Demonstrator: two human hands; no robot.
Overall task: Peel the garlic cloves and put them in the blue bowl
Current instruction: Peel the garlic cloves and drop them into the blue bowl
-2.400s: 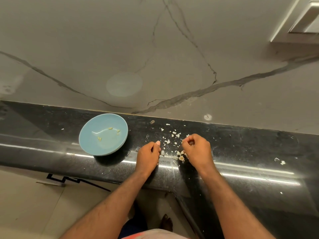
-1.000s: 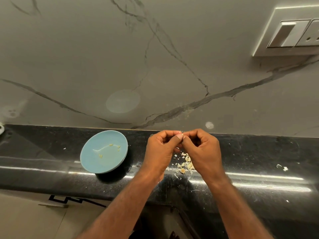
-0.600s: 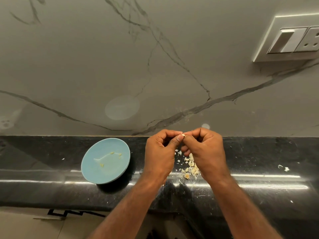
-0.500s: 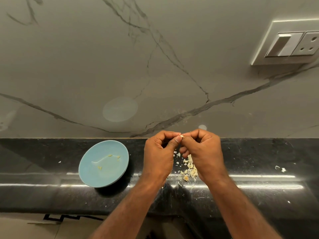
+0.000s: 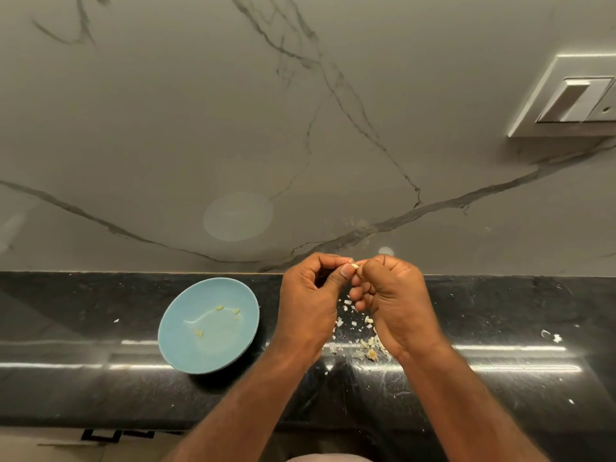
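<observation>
Both hands are raised just above the counter [image 5: 500, 311], right of the blue bowl [image 5: 206, 356], with fingertips meeting.
- Left hand [image 5: 310, 295]: thumb and forefinger pinch one end of a small garlic clove [image 5: 355, 266].
- Right hand [image 5: 393, 301]: fingers curled, pinching the other end.
- The clove is mostly hidden between them and only a pale tip shows. Can't tell how much skin is left on it.

Inside the bowl: a few pale peeled cloves [image 5: 219, 308], lying apart from each other. Right of the bowl, under the hands: a scatter of skin scraps [image 5: 365, 345] on the counter. A couple more flecks lie far right of the bowl.

Handling, my read:
- The clove is tiny, light and firm, but bruisable.
- The skin is papery and dry and tears off in flakes. Once bare, the clove will likely be a bit slick.
- Best hold: pinch it by the ends, get a nail under the skin at the root end, strip along the length.
- Drop risk is real at this size, so carry it low, leftward over the bowl, and release inside the rim.
</observation>
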